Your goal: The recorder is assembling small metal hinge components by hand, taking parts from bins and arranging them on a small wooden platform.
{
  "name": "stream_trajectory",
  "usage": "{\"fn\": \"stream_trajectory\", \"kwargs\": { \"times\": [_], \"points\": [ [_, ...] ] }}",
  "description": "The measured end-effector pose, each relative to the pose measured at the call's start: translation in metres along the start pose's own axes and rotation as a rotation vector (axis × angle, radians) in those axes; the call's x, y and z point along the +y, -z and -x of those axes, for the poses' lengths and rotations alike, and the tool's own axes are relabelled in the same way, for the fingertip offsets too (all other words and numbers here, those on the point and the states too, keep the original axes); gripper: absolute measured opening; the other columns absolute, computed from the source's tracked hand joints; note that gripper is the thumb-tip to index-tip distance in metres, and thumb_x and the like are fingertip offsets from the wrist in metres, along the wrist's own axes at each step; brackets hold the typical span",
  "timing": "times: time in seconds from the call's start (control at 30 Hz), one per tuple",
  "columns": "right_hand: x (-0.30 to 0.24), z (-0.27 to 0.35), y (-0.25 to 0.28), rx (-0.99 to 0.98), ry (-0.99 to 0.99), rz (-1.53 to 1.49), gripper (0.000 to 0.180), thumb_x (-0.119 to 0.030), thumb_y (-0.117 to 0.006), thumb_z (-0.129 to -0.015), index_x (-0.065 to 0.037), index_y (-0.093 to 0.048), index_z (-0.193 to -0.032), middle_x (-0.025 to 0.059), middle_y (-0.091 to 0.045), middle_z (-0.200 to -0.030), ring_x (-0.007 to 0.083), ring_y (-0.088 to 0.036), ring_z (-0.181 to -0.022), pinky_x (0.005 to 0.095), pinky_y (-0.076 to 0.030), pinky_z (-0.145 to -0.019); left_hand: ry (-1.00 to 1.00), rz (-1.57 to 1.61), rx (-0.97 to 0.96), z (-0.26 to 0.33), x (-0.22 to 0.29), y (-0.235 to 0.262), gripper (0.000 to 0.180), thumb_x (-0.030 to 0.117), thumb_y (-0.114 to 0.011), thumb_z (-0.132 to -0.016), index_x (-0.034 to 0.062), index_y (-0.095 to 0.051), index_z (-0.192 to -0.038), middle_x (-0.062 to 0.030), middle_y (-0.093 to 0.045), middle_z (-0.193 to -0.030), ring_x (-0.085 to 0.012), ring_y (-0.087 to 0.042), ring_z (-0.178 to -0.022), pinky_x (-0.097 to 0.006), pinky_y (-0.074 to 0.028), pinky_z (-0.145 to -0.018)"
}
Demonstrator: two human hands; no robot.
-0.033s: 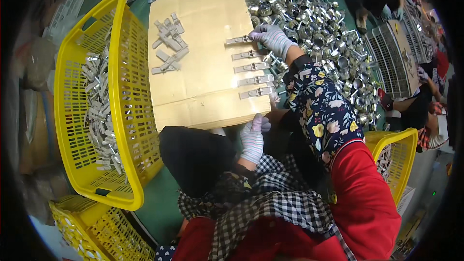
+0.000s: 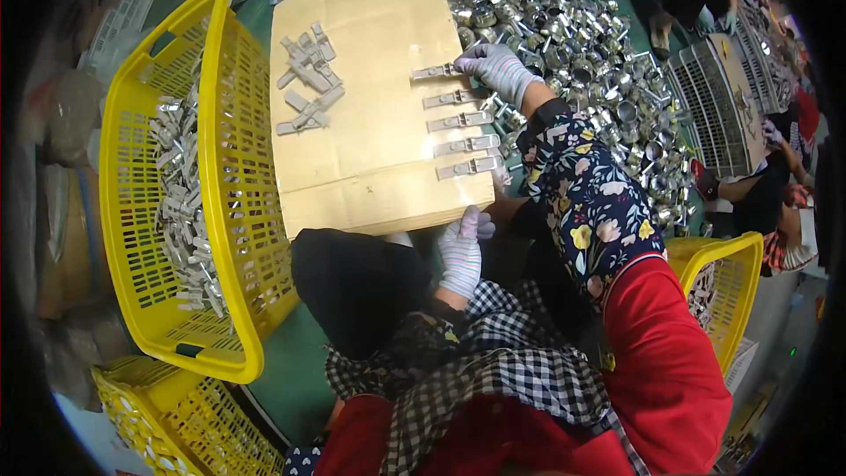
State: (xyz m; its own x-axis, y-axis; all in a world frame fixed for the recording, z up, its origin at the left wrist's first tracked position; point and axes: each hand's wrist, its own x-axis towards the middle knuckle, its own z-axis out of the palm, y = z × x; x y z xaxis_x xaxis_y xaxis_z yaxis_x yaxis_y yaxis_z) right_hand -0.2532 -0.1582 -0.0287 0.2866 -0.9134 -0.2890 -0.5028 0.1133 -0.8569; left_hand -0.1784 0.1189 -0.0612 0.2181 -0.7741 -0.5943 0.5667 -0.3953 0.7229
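A stack of yellowish cardboard sheets (image 2: pixel 361 159) lies in front of me. My left hand (image 2: pixel 461 256), in a striped glove, pinches its near right corner. At the far right edge, my gloved right hand (image 2: pixel 502 73) has thumb and fingers closed on the outer end of a flat metal clip (image 2: pixel 432 73). Below that clip, several matching clips (image 2: pixel 458 122) lie in a row along the same edge, their ends sticking out past it. A loose pile of clips (image 2: pixel 310 75) rests on the left part of the cardboard. The fingertips of my right hand are partly hidden.
On the left stands a yellow basket (image 2: pixel 211 211) with many metal clips inside. A large heap of shiny metal cups with stems (image 2: pixel 573 62) covers the floor at right. Another yellow basket (image 2: pixel 736 300) is at lower right. Other people sit beyond, near a grey crate (image 2: pixel 709 106).
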Motion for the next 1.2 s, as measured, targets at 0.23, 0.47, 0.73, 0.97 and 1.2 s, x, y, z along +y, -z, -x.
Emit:
{"fn": "stream_trajectory", "kwargs": {
  "times": [0.23,0.47,0.73,0.97,1.2],
  "points": [
    [0.004,0.005,0.001,-0.009,-0.005,-0.042,0.025,-0.021,-0.066,-0.079,0.001,-0.064,-0.091,0.0058,-0.062,-0.074,0.0134,-0.056,-0.064,0.0286,-0.048,-0.057,0.001,-0.045,0.001,0.001,0.001,0.001,0.043,0.037,-0.058,-0.087,-0.0050,-0.060,-0.091,-0.0098,-0.063,-0.080,-0.0145,-0.058,-0.070,-0.027,-0.047,-0.068],
    [0.004,0.003,0.000,-0.013,0.008,-0.012,0.026,-0.023,-0.067,-0.078,0.001,-0.064,-0.090,0.0056,-0.062,-0.074,0.0128,-0.057,-0.063,0.0276,-0.048,-0.055,-0.020,-0.037,-0.022,-0.002,-0.003,0.003,0.042,0.038,-0.057,-0.088,-0.0041,-0.062,-0.088,-0.0091,-0.064,-0.078,-0.0141,-0.059,-0.069,-0.027,-0.048,-0.067],
    [0.005,-0.002,0.002,-0.070,-0.041,0.014,0.036,-0.025,-0.064,-0.077,0.002,-0.064,-0.100,0.0129,-0.066,-0.088,0.0197,-0.062,-0.080,0.0293,-0.048,-0.075,-0.012,-0.041,-0.023,-0.002,-0.002,0.005,0.041,0.037,-0.058,-0.087,-0.0037,-0.062,-0.090,-0.0094,-0.064,-0.081,-0.0142,-0.060,-0.069,-0.026,-0.048,-0.068],
    [0.010,-0.004,0.001,-0.071,-0.029,0.076,0.036,-0.027,-0.063,-0.077,0.000,-0.065,-0.100,0.0135,-0.066,-0.089,0.0220,-0.062,-0.081,0.0305,-0.047,-0.077,-0.006,-0.041,-0.021,-0.001,-0.004,0.006,0.041,0.037,-0.058,-0.087,-0.0037,-0.062,-0.090,-0.0091,-0.064,-0.081,-0.0138,-0.059,-0.069,-0.026,-0.047,-0.068],
    [0.012,0.000,0.005,-0.060,0.018,0.123,0.037,-0.028,-0.062,-0.076,0.000,-0.065,-0.099,0.0161,-0.066,-0.090,0.0235,-0.063,-0.083,0.0310,-0.048,-0.078,-0.015,-0.061,-0.037,-0.003,-0.009,0.002,0.042,0.038,-0.057,-0.088,-0.0041,-0.062,-0.091,-0.0093,-0.064,-0.080,-0.0141,-0.059,-0.069,-0.026,-0.047,-0.067]
  ]
}}
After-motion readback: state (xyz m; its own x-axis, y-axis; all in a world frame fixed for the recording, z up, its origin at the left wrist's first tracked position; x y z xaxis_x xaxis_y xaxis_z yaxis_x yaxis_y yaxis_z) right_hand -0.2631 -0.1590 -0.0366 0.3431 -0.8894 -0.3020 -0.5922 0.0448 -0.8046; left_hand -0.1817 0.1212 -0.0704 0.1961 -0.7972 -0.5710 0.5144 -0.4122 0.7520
